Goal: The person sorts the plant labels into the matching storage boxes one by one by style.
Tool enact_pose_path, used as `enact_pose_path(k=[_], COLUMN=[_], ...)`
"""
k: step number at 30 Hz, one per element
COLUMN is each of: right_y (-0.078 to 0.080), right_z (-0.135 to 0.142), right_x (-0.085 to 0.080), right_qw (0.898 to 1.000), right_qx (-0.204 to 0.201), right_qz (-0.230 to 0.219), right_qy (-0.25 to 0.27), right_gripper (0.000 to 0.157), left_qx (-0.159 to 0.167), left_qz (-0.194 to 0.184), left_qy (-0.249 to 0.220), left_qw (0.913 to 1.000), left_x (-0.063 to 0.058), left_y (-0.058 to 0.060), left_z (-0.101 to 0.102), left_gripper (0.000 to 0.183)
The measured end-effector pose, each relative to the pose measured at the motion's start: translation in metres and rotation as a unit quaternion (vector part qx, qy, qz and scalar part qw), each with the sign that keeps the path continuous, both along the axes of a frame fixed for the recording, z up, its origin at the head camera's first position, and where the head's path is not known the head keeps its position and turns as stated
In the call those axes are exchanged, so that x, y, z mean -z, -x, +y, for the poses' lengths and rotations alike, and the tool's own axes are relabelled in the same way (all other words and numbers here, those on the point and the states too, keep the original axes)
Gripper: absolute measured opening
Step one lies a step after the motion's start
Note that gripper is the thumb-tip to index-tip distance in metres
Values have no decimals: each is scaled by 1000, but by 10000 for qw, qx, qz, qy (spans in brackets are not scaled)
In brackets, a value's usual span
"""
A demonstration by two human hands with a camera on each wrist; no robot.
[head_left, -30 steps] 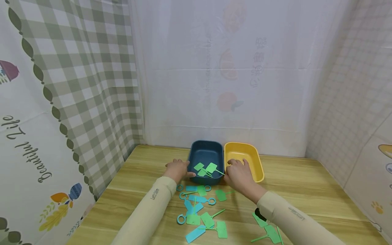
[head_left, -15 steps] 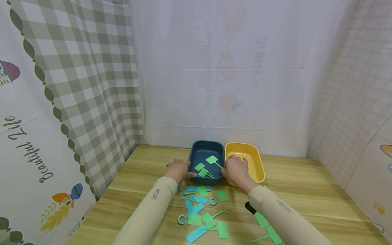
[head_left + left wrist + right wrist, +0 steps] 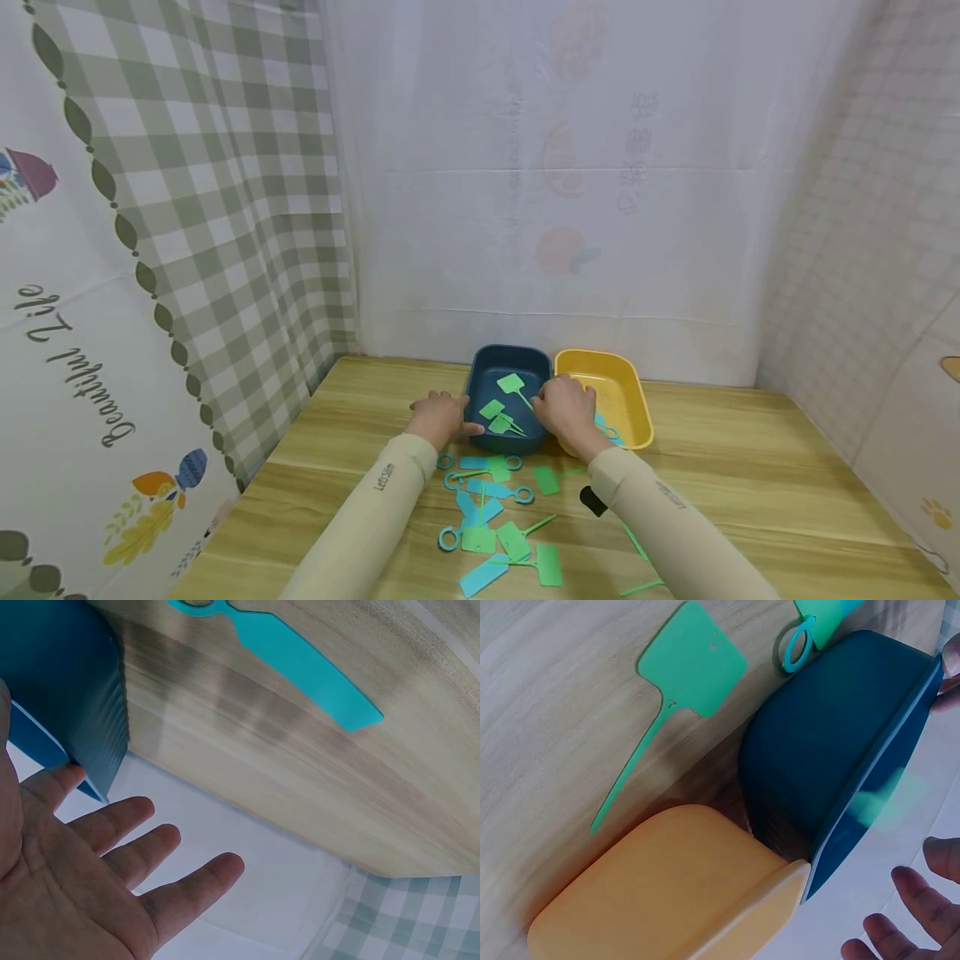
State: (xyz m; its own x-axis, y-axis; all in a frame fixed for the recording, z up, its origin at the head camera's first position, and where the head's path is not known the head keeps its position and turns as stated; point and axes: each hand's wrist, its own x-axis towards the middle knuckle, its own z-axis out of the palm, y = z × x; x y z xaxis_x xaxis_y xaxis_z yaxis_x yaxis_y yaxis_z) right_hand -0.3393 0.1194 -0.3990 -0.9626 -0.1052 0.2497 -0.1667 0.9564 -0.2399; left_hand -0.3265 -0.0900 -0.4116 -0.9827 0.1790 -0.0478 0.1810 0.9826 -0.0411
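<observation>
My left hand (image 3: 437, 419) rests at the left rim of a dark blue bin (image 3: 519, 444), fingers spread. In the left wrist view its index fingertip touches the rim. Over the wall between the blue bin and a yellow bin (image 3: 643, 414), my right hand (image 3: 564, 410) pinches the stem of a green T-shaped plant label (image 3: 511, 383), whose flat head hangs over the blue bin. The pinch itself is hidden from above. Several other green labels (image 3: 492, 409) lie inside the blue bin. Blue ring tags (image 3: 611, 432) show in the yellow bin, partly behind my right hand.
In front of the bins, green labels (image 3: 549, 565) and blue ring tags (image 3: 483, 575) lie scattered and overlapping on the wooden table (image 3: 750, 475). More green stems (image 3: 636, 542) show beside my right sleeve. A white curtain (image 3: 450, 208) hangs behind the table.
My right hand has moved left and slightly back, from over the yellow bin to the blue bin's edge, carrying the green label. Blue ring tags in the yellow bin came into view.
</observation>
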Motion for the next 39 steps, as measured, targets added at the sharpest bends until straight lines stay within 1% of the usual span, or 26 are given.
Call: enact_pose_path(k=[4, 8, 12, 14, 17, 21, 28, 34, 39], right_y=[1, 1, 1, 0, -2, -7, -16, -21, -26], right_z=[3, 8, 15, 18, 23, 29, 39, 54, 68], right_x=[-1, -2, -4, -6, -7, -9, -13, -18, -24], right_qw=[10000, 10000, 10000, 10000, 10000, 9999, 9980, 9963, 9958], right_qx=[20, 25, 38, 20, -13, -142, -421, -601, -691], right_qz=[54, 3, -76, -77, -89, 14, 301, 355, 349], right_qy=[-12, 29, 28, 23, -6, -83, -363, -494, -493], right_gripper=[28, 29, 22, 18, 19, 19, 18, 17, 16], left_qx=[-4, -43, -37, -31, -2, 15, -11, -13, -8], left_qz=[-3, -18, -59, -32, 43, 98, 105, 101, 74], left_qy=[10, 21, 0, 10, 33, 19, -99, -105, -78], left_qw=[10000, 10000, 10000, 10000, 10000, 9999, 9999, 9999, 9999], left_x=[-1, -1, -1, -1, 0, 0, -1, 0, -2], left_y=[0, 0, 1, 1, 2, 1, -3, -5, -3], left_z=[2, 2, 2, 2, 2, 2, -1, -1, 0], left_gripper=[71, 71, 71, 72, 72, 71, 70, 69, 70])
